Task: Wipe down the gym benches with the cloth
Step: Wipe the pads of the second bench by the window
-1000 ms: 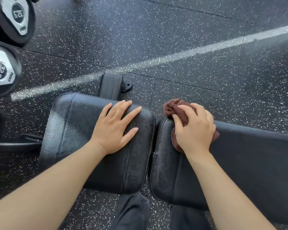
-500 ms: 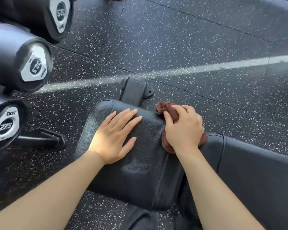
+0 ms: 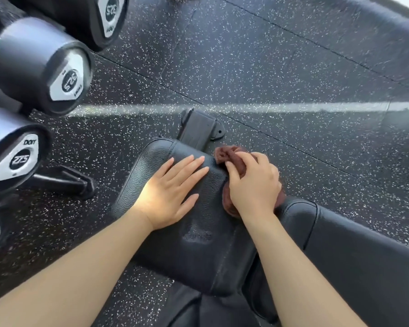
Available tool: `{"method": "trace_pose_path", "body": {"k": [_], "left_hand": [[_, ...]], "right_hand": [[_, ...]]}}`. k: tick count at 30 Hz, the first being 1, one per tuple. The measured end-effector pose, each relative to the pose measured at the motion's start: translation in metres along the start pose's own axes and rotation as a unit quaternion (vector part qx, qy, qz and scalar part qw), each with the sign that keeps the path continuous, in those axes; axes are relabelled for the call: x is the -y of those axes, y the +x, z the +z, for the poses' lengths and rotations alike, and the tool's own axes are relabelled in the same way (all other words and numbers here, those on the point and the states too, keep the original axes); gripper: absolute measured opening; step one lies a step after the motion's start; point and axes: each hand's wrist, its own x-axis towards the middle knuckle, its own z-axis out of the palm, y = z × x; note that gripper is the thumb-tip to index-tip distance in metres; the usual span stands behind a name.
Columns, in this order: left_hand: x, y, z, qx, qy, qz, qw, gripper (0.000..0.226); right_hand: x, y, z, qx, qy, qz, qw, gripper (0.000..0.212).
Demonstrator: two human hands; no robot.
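Below you lies the black speckled rubber floor (image 3: pixel 269 67), with round black dumbbell heads (image 3: pixel 43 64) racked at left. The black padded leather gym bench (image 3: pixel 198 244) spans the centre. Your left hand (image 3: pixel 170 192) rests flat on its seat pad, fingers spread. Your right hand (image 3: pixel 253 185) grips the bunched brown cloth (image 3: pixel 229 156) at the pad's far right edge.

Two hands (image 3: pixel 172 192), one cloth (image 3: pixel 232 156), two bench pads (image 3: pixel 198 244), four dumbbells (image 3: pixel 43 67)
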Motion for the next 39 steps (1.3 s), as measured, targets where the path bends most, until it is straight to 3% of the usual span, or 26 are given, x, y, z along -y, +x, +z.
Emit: {"method": "trace_pose_path", "body": {"k": [7,13,18,23,29,33,39], "left_hand": [[0.007,-0.036,0.007,-0.019,-0.014,-0.075,0.997,0.057],[0.011,-0.042,0.012,-0.074,-0.052,-0.083,0.992,0.059],[0.013,-0.042,0.011,-0.070,-0.058,-0.082,0.993,0.059],[0.011,-0.043,0.007,-0.052,-0.046,-0.084,0.994,0.058],[0.007,-0.043,0.004,-0.032,-0.034,-0.086,0.995,0.057],[-0.005,-0.041,0.002,-0.024,-0.040,-0.088,0.995,0.057],[-0.014,-0.041,0.009,-0.011,-0.024,-0.105,0.994,0.059]], "right_hand": [[0.003,-0.033,-0.001,-0.045,0.008,-0.029,0.999,0.026],[0.067,0.031,0.031,0.066,0.001,-0.086,0.994,0.032],[0.062,0.039,0.030,0.104,-0.016,-0.123,0.987,0.036],[0.024,-0.001,0.009,0.030,-0.018,-0.157,0.987,0.032],[-0.031,-0.067,0.006,-0.103,-0.020,-0.131,0.986,0.028],[-0.028,-0.095,0.012,-0.097,-0.035,-0.103,0.989,0.030],[-0.008,-0.061,0.015,-0.077,-0.008,-0.023,0.997,0.035]]}}
